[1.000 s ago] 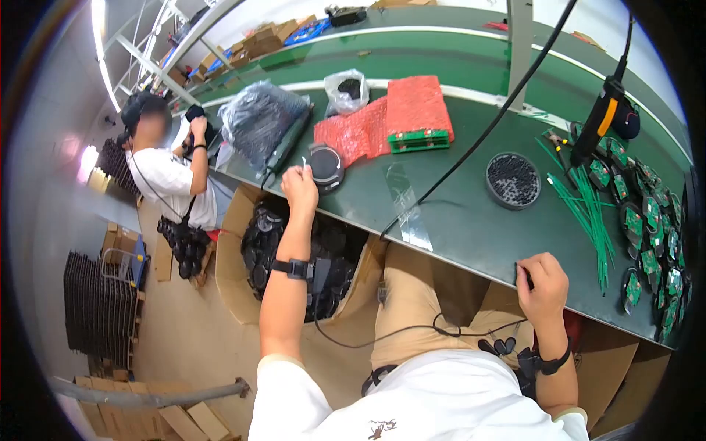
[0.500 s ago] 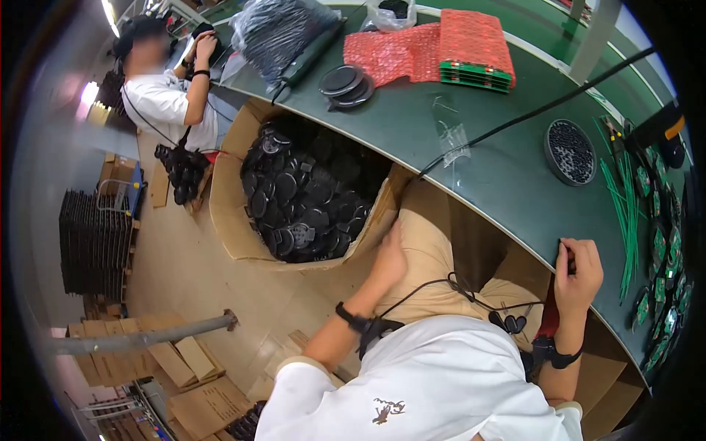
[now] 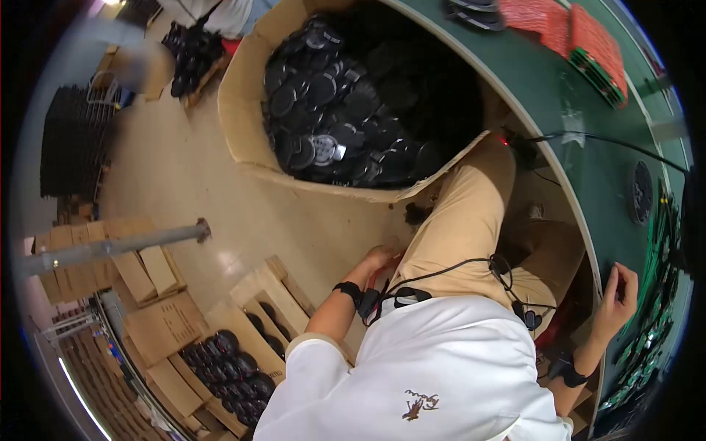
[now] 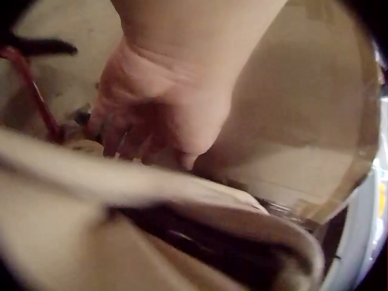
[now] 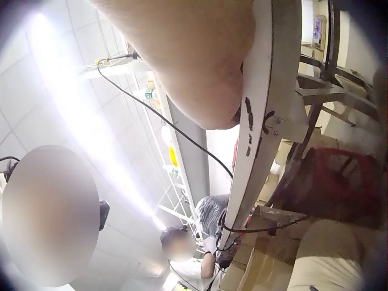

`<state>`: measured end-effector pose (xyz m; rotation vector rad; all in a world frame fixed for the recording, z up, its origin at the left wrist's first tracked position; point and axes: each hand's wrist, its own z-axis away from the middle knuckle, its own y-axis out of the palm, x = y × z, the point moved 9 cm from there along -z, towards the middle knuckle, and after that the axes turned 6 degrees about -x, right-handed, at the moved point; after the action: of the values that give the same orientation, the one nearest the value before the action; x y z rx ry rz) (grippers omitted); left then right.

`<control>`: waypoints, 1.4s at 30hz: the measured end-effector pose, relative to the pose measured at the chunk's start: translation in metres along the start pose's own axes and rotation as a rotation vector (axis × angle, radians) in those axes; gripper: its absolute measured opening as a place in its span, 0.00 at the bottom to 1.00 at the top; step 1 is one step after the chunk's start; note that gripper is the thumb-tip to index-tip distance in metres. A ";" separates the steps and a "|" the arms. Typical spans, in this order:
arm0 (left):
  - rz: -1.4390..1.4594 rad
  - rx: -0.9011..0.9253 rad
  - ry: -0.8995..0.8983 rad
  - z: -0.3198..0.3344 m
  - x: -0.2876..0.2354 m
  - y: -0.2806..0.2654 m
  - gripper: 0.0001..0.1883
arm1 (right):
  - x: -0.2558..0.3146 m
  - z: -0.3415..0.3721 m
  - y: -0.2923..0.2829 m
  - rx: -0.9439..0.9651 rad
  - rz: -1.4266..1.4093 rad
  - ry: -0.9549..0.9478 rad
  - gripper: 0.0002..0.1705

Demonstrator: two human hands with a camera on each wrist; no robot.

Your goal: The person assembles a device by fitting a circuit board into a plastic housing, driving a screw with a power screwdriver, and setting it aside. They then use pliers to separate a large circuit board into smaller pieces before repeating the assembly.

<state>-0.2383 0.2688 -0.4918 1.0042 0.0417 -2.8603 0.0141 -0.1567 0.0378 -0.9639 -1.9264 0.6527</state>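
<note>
My left hand [image 3: 378, 259] is lowered beside my left thigh, close to a red part [image 3: 380, 278]. In the left wrist view, the fingers of that hand [image 4: 160, 106] point down behind the beige trouser fabric [image 4: 139, 188], which hides their tips; whether they grip anything cannot be told. At the table's front edge rests my right hand [image 3: 616, 305], its fingers loosely bent and nothing visible between them. The right wrist view shows that hand [image 5: 200, 73] against the pale table edge [image 5: 257, 121], fingers hidden. Green strips [image 3: 657, 253] lie beyond it.
An open carton [image 3: 243, 121] of black round parts [image 3: 360, 99] stands left of my legs. On the green table [image 3: 588, 173] are red bubble wrap [image 3: 599, 51], a round dish [image 3: 640, 192] and circuit boards [image 3: 625, 382]. A black cable [image 3: 460, 264] crosses my lap.
My left hand has left the black round parts on the table and come down beside my thigh. The head view has swung left and down; my right hand stays at the table edge.
</note>
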 end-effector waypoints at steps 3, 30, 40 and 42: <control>0.121 0.019 -0.224 -0.014 0.083 -0.016 0.16 | 0.031 -0.012 0.013 0.051 -0.040 -0.029 0.03; -0.425 0.422 0.789 -0.280 -0.302 0.291 0.13 | 0.102 -0.048 0.108 0.307 0.217 -0.335 0.20; -0.356 0.376 0.885 -0.291 -0.308 0.288 0.12 | 0.101 -0.048 0.105 0.281 0.204 -0.324 0.18; -0.358 0.367 0.909 -0.292 -0.310 0.281 0.12 | 0.100 -0.049 0.108 0.312 0.175 -0.315 0.18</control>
<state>0.2149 0.0367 -0.5234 2.4993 -0.2583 -2.4347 0.0632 -0.0103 0.0285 -0.8743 -1.9406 1.2300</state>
